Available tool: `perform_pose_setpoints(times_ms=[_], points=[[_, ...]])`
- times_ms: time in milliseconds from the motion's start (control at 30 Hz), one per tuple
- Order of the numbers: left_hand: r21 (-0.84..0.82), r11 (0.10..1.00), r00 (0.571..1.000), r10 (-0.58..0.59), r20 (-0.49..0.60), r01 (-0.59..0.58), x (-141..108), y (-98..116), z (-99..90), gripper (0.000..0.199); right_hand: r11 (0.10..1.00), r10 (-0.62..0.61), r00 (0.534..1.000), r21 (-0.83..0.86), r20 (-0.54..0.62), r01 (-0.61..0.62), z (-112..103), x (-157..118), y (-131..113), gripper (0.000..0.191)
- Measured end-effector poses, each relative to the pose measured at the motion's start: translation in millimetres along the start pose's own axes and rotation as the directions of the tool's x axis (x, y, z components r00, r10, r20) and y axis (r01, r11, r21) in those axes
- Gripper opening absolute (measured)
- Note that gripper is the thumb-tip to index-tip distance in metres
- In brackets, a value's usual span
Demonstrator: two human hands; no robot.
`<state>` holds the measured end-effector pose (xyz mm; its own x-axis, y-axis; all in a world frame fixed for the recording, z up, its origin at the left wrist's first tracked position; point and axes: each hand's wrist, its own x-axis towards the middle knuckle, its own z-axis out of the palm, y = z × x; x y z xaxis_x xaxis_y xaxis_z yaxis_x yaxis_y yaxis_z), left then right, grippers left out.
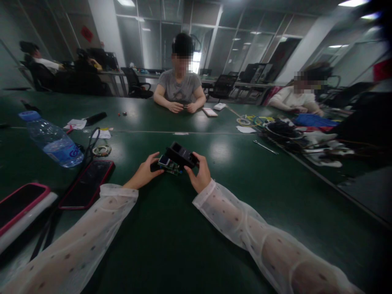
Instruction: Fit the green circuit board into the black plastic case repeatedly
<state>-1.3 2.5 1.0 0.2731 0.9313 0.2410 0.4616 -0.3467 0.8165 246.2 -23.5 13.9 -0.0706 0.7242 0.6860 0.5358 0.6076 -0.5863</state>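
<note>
My left hand [145,171] pinches the left end of a small green circuit board [172,166], which carries a little screen near that end. Thumb and fingers of my right hand [200,174] grip a black plastic housing [181,153] with a rectangular opening in its face. The housing is tilted and sits over the upper right part of the board, partly hiding it. Whether the two parts touch I cannot tell. Both are above the green tabletop [165,228], in front of me.
Left of my hands are a water bottle [50,139], a red-edged phone [87,184], another phone [21,200] and a wire coil [101,150]. A wrench [266,147] and a cable pile [290,136] lie right. Across the table sits a person [180,81].
</note>
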Motion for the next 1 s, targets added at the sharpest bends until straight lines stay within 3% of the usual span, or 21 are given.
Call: perform_pose_setpoints(times_ms=[167,633,1000], points=[[0.013,1.0,1.0,0.0,-0.006,0.0,0,1,0.5,0.077,0.997,-0.078,0.995,-0.014,0.062,0.079,1,0,-3,0.052],[0.033,0.998,0.997,0.06,-0.046,-0.058,1,0,2.4,0.079,0.99,-0.082,0.959,-0.086,0.272,0.11,3,1,-9,0.055],[0.086,0.994,0.997,0.069,-0.027,-0.067,0,0,2.7,0.082,0.984,-0.054,0.955,-0.148,0.293,0.101,2,0,-7,0.06]])
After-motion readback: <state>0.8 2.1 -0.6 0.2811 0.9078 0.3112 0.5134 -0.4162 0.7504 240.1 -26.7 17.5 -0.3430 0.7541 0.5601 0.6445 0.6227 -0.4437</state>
